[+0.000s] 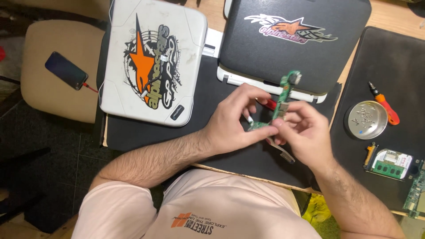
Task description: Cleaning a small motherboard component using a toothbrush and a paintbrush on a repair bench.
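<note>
Both hands meet over the black mat [146, 132] at the table's front. My left hand [234, 121] pinches the lower end of a narrow green circuit board [285, 90]. My right hand [305, 132] grips the same board from the right, fingers curled around its middle. The board stands nearly upright, its top end with a small metal part pointing toward the black laptop [292, 40]. A pale flat ribbon cable [283, 152] hangs below my right hand. Something red [269, 104] shows just behind my fingers; I cannot tell what it is.
A closed white laptop [152, 62] with an orange star sticker lies at left. To the right lie an orange-handled screwdriver [384, 104], a round metal dish [366, 119] with several screws, and loose boards [390, 163]. A phone [66, 71] on a red cable rests on a beige chair.
</note>
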